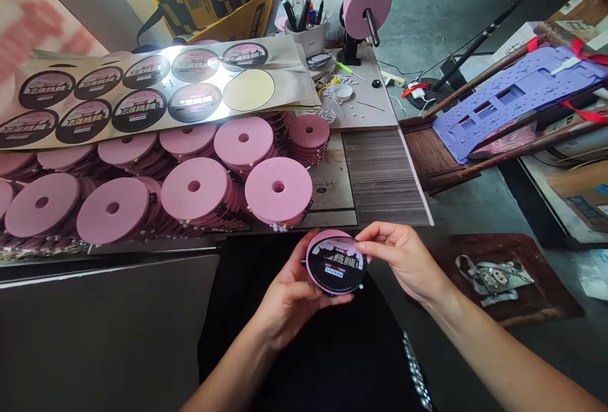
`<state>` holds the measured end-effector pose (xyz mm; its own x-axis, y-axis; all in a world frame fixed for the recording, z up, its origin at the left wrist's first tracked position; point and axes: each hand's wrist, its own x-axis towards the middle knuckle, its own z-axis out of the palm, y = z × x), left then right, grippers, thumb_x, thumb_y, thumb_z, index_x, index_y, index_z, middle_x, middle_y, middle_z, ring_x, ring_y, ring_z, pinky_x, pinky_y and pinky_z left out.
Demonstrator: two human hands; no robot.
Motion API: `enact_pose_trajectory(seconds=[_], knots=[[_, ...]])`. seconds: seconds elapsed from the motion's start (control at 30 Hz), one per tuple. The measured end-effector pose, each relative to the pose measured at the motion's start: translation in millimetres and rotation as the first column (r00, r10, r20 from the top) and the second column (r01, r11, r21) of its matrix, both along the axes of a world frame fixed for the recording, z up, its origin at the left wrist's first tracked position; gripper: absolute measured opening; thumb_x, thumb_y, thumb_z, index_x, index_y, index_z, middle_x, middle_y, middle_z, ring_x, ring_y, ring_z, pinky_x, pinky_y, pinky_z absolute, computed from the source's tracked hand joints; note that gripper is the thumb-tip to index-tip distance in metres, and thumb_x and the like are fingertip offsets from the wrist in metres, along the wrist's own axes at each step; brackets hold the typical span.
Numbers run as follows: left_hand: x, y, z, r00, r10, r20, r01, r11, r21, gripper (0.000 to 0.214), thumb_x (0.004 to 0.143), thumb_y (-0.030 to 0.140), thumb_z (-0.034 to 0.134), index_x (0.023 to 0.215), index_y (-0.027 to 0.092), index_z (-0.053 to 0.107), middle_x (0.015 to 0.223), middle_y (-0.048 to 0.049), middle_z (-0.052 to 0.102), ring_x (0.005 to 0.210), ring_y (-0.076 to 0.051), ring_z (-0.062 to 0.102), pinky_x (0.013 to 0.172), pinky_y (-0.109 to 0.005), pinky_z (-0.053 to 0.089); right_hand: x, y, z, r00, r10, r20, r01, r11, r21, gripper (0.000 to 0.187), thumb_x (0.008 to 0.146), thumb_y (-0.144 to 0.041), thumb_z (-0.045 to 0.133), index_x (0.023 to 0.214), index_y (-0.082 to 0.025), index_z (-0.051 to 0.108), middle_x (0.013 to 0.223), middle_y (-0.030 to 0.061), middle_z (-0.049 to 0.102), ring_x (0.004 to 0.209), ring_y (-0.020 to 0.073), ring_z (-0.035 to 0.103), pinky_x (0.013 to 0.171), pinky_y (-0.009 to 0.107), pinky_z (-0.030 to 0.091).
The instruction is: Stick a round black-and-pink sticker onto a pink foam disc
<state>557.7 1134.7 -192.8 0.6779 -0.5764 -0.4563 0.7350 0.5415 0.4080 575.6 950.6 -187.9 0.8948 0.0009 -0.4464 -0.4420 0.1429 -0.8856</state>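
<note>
In front of my lap, my left hand (297, 288) is closed round the edge of a pink foam line spool (327, 234). A round black-and-pink printed sticker (338, 274) covers most of its upper face, a little off-centre, so pink foam shows along the rim. My right hand (401, 257) pinches the sticker's upper right edge between thumb and fingertips. Past my hands, a sheet of the same round stickers (298, 82) lies on top of stacked pink spools (278, 199); one round place on it is bare, pale yellow backing.
More pink discs hang on a winder's spindle (368, 3) at the back. A pen cup (308, 37), small bead dishes (342, 92) and a green-handled tool (346, 68) stand near it. Right of the table are a wooden chair with a purple plastic board (517, 98) and a brown stool (546, 298).
</note>
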Motion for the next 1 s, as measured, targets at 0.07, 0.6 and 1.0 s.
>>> enact_pose_trajectory(seconds=[0.07, 0.6, 1.0], knots=[[0.5, -0.5, 0.8, 1.0, -0.002, -0.003, 0.002, 1.0, 0.001, 0.072, 0.059, -0.006, 0.049, 0.12, 0.03, 0.041, 0.134, -0.0045, 0.038, 0.108, -0.028, 0.048, 0.082, -0.048, 0.047, 0.2, 0.3, 0.1, 1.0, -0.003, 0.004, 0.003, 1.0, 0.01, 0.015, 0.055, -0.025, 0.074, 0.062, -0.015, 0.065, 0.055, -0.001, 0.06, 0.05, 0.0079, 0.049, 0.051, 0.02, 0.04], [1.9, -2.6, 1.5, 1.0, 0.006, -0.009, -0.006, 1.0, 0.03, 0.068, 0.062, -0.003, 0.052, 0.121, 0.03, 0.041, 0.128, -0.0064, 0.045, 0.104, -0.028, 0.051, 0.082, -0.048, 0.047, -0.6, -0.9, -0.3, 1.0, -0.001, 0.02, 0.0, 1.0, 0.013, 0.014, 0.057, -0.023, 0.073, 0.063, -0.015, 0.065, 0.056, -0.0011, 0.06, 0.051, 0.008, 0.049, 0.052, 0.02, 0.04], [1.6, -1.4, 1.7, 1.0, -0.002, -0.015, 0.002, 1.0, 0.031, 0.069, 0.063, -0.004, 0.051, 0.122, 0.029, 0.039, 0.13, -0.0065, 0.043, 0.105, -0.028, 0.051, 0.082, -0.049, 0.047, -1.4, -0.2, -2.2, 0.999, 0.0, 0.052, -0.001, 1.0, 0.019, 0.009, 0.06, -0.02, 0.072, 0.064, -0.015, 0.065, 0.057, -0.0016, 0.062, 0.051, 0.0064, 0.05, 0.052, 0.017, 0.04]])
